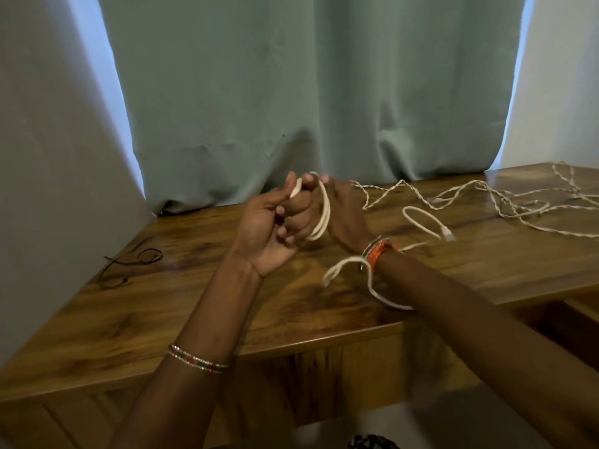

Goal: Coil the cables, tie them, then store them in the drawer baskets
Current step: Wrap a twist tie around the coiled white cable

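Both hands, left (275, 222) and right (345, 215), fingers curled around white cable (324, 210) loops above table (194, 303).

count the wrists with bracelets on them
2: a thin beaded bracelet on the left forearm, low in view, and an orange bracelet on the right wrist, beside the white cable.

Bare forearms, beaded wrist bracelets (198, 362)

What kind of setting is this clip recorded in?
Probably a home room, at a desk by a window: a wooden table pushed against a teal curtain with daylight at its edges, and white cables strewn across the top.
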Tool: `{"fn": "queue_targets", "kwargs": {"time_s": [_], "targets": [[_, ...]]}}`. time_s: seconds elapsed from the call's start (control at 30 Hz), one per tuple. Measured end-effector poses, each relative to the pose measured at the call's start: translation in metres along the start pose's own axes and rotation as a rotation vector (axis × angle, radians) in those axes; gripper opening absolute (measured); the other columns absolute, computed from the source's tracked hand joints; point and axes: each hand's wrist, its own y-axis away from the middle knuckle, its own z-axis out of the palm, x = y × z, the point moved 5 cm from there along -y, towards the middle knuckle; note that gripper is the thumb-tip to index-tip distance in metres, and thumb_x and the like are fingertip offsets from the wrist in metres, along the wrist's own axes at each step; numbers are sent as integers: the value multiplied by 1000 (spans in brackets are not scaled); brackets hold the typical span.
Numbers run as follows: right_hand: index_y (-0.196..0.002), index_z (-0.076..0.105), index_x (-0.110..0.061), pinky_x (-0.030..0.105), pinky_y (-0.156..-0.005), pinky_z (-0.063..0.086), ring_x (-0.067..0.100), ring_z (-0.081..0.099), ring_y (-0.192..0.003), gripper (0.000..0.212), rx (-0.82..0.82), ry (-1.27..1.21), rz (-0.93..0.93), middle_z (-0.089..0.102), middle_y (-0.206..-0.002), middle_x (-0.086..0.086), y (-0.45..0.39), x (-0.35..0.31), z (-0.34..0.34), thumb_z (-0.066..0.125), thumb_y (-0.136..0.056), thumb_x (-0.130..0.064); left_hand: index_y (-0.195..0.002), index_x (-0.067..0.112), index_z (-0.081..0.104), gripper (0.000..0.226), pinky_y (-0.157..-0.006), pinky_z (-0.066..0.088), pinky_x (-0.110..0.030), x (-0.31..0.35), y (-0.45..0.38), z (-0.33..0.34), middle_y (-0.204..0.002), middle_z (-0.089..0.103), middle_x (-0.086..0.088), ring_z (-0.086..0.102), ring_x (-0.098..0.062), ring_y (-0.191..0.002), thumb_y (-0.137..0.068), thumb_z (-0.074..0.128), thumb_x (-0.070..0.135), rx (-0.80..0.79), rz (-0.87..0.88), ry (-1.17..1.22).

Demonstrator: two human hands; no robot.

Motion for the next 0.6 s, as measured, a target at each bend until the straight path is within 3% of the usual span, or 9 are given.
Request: {"fn": "queue_targets", "kwargs": {"time_s": [0.07,0.17,0.23,0.3,0.37,0.43,0.5,0.6], "targets": [[-71,58,-6,43,-64,45,30,60,-70,50,-43,86,5,65,-72,16,22,0,11,31,-96,-39,-82,10,56,23,-35,28,-17,9,-5,-1,-45,37,6,29,-7,-33,-90,37,20,15,133,70],[-68,47,-20,31,-62,37,21,53,-61,31,-312,204,-51,55,-65,1,54,-24,21,41,-97,-23,-81,15,46,17,-39,33,-16,24,-13,-29,-48,41,8,38,-4,-37,-93,35,17,268,292,-88],[-79,46,-22,26,-64,39,12,49,-65,13,-615,299,-47,49,-71,-8,73,-45,28,50,-90,-15,-77,14,42,27,-43,38,-16,24,-16,-53,-51,47,9,44,-3,-40,-100,28,11,464,342,-416],[-89,48,-22,22,-58,42,10,49,-64,10,-774,351,13,50,-73,-7,72,-59,21,52,-87,-12,-76,11,40,28,-47,38,-10,20,-12,-62,-58,49,4,47,2,-42,-102,29,9,593,298,-1032],[-83,55,-20,15,-41,39,4,47,-47,10,-794,338,116,51,-64,-6,57,-65,2,53,-90,-13,-78,11,41,23,-50,35,-5,14,-6,-60,-63,45,5,49,9,-48,-100,35,8,552,244,-1534],[-77,66,-16,15,-37,36,2,43,-35,16,-804,333,160,52,-57,-4,41,-66,-16,57,-91,-17,-71,16,39,28,-51,34,-9,20,-1,-62,-62,44,6,50,9,-50,-99,40,11,515,227,-1674],[-80,71,-15,19,-48,40,3,49,-44,17,-744,496,-45,54,-58,-4,25,-66,-27,60,-90,-23,-65,18,40,34,-52,34,-20,25,-2,-69,-54,48,4,48,2,-43,-99,42,15,481,137,-1629],[-89,66,-19,30,-58,41,20,61,-72,11,-529,755,-534,62,-73,1,10,-62,-29,55,-89,-18,-65,12,43,35,-40,30,-20,14,-8,-62,-36,42,5,35,-4,-30,-98,34,13,374,-220,-1461]]}}
